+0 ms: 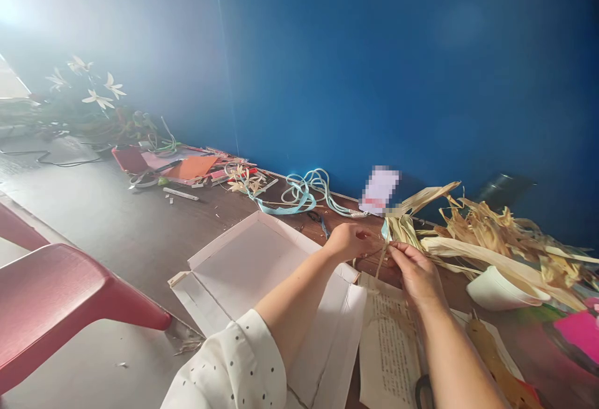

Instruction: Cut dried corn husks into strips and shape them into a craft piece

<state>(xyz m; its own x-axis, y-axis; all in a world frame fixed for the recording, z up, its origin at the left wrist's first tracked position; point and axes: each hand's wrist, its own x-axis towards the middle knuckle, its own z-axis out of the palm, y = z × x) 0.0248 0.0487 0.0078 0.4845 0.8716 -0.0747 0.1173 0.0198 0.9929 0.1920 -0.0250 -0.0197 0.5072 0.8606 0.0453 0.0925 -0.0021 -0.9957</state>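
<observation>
My right hand (416, 271) pinches a thin strip of dry corn husk (382, 261) between thumb and fingertips. Close beside it, my left hand (349, 241) is closed, its fingertips pointing toward the strip; whatever they grip is too small to make out. The strip's free end hangs down over a sheet of printed paper (390, 340). Just beyond my hands lies a bundle of pale husks (402, 231), and a larger heap of dry corn husks (491, 228) spreads to the right. Dark-handled scissors (324, 226) lie past my left hand.
An opened white cardboard box (262, 253) lies under my left forearm. At right a white cup (503, 290) tips on its side. Light blue cord (299, 193) and orange paper (194, 167) line the blue wall (374, 72). A red chair (56, 296) stands left.
</observation>
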